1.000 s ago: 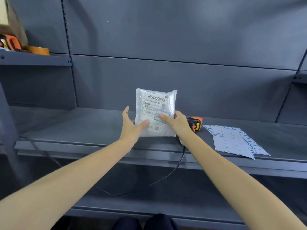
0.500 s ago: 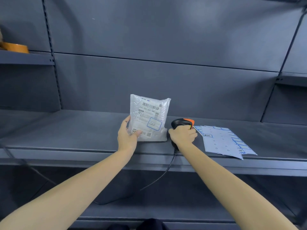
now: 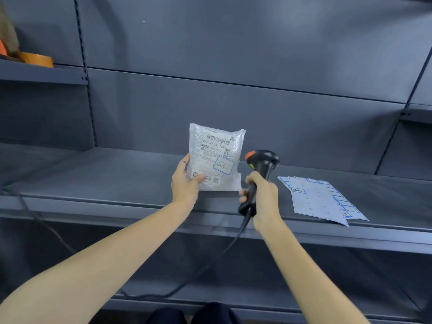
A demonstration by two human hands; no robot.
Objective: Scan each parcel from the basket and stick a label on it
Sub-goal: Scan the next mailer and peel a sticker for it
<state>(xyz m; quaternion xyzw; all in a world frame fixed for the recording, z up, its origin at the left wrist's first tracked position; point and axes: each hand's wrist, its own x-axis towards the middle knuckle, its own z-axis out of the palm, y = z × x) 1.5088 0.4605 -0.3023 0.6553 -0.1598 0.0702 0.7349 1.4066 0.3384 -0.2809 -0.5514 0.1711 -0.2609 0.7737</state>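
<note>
- Head view: the left hand (image 3: 185,186) pinches the parcel (image 3: 215,157) by its lower left corner, holding it upright over the shelf (image 3: 98,181), long axis vertical, label facing near.
- The right hand (image 3: 263,195) wraps the scanner (image 3: 260,169) handle just right of the parcel; its head still needs turning left toward the barcode (image 3: 216,138).
- Label sheets (image 3: 320,199) lie farther right.

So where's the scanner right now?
Centre-right of the head view, the scanner is held up in the right hand, just right of the parcel.
</note>
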